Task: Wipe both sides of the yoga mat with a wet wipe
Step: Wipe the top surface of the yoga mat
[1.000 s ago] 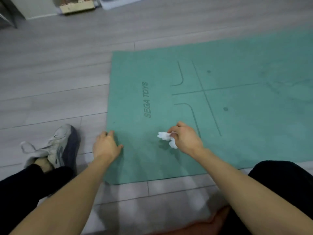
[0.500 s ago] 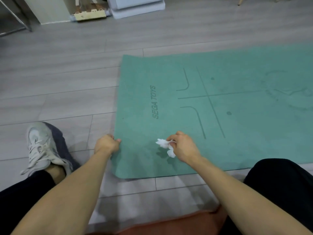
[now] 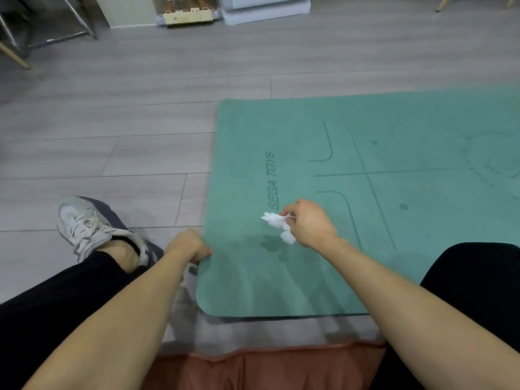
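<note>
Lying flat on grey plank floor [image 3: 118, 114], the green yoga mat [image 3: 394, 153] fills the right half of the frame, short edge facing left, near corner rounded at lower centre. "SEGA TOYS" lettering [image 3: 273, 180] runs along the short end; alignment lines and two dark dots sit further right.

Left hand [image 3: 188, 245], lower centre: fingers curled over the mat's left edge, gripping it close to the near corner. Fingertips are hidden under the edge, so depth of hold is unclear. A thin dark line shows under the mat's near edge; whether that edge is raised off the floor cannot be told.

Right hand [image 3: 308, 223], just right of centre: thumb and forefinger pinch a crumpled white wet wipe [image 3: 277, 225]. The wipe juts out left of the fingers and hangs below them, over the mat just under the lettering. Contact between wipe and mat cannot be judged. Faint darker patches mark the mat below the wipe.

Left of frame: grey laced sneaker [image 3: 92, 226] on the floor, black trouser leg [image 3: 56, 299] behind it. Lower right: another black-clad leg [image 3: 475, 280]. Bottom centre: reddish-brown cushion edge [image 3: 253, 370]. Top edge: metal chair legs [image 3: 78, 21], a pale box-like base [image 3: 264, 8].
</note>
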The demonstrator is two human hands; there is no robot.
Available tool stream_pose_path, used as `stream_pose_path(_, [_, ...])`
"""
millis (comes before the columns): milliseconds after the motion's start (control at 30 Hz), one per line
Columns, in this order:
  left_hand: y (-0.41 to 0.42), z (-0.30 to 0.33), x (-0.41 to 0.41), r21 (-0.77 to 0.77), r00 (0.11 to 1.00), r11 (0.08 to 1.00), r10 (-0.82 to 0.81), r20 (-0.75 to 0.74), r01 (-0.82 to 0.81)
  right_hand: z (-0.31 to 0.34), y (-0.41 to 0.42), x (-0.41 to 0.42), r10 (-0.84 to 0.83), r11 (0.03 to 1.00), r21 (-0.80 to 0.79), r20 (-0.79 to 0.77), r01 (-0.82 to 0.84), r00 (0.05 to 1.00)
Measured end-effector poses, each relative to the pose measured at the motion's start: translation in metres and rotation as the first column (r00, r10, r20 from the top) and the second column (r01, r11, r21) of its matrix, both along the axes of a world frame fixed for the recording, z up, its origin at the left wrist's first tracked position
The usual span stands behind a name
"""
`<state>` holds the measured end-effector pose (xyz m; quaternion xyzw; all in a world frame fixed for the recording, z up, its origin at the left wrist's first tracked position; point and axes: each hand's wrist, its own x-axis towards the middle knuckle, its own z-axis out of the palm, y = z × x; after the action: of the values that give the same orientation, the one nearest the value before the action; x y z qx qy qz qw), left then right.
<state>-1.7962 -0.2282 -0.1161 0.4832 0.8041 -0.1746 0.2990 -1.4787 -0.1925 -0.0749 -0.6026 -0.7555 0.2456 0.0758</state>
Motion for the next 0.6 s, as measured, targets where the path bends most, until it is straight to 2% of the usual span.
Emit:
stream_pose_path(100, [-0.008, 0.017, -0.004, -0.05, 0.995, 0.997, -0.064, -0.076, 0.061, -0.006, -0.002, -0.016, -0.02, 1.0, -0.003, -0.07, 0.02, 0.997])
stream_pose_path(200, [0.002, 0.044, 0.008, -0.142, 0.979, 0.976, -0.178, -0.103, 0.163, -0.017, -0.009, -0.024, 0.066, 0.993, -0.096, -0.038, -0.069, 0.997])
stream_pose_path(300, [0.023, 0.083, 0.02, -0.099, 0.845, 0.877, -0.48, -0.236, 0.471, -0.023, -0.002, -0.033, 0.152, 0.98, -0.13, -0.014, -0.152, 0.988])
stream_pose_path(400, [0.046, 0.12, 0.023, -0.059, 0.656, 0.707, -0.681, -0.325, 0.705, -0.028, 0.021, -0.045, 0.198, 0.976, -0.09, -0.024, -0.199, 0.98])
stream_pose_path(467, [0.058, 0.13, 0.021, -0.039, 0.539, 0.591, -0.759, -0.367, 0.806, -0.034, 0.042, -0.054, 0.178, 0.982, -0.05, -0.048, -0.18, 0.983])
stream_pose_path(533, [0.071, 0.125, 0.018, -0.031, 0.496, 0.54, -0.792, -0.356, 0.841, -0.041, 0.065, -0.063, 0.158, 0.987, -0.001, -0.079, -0.159, 0.984])
stream_pose_path(600, [0.085, 0.112, 0.017, -0.022, 0.54, 0.572, -0.785, -0.303, 0.82, -0.051, 0.089, -0.07, 0.112, 0.993, 0.055, -0.105, -0.106, 0.988])
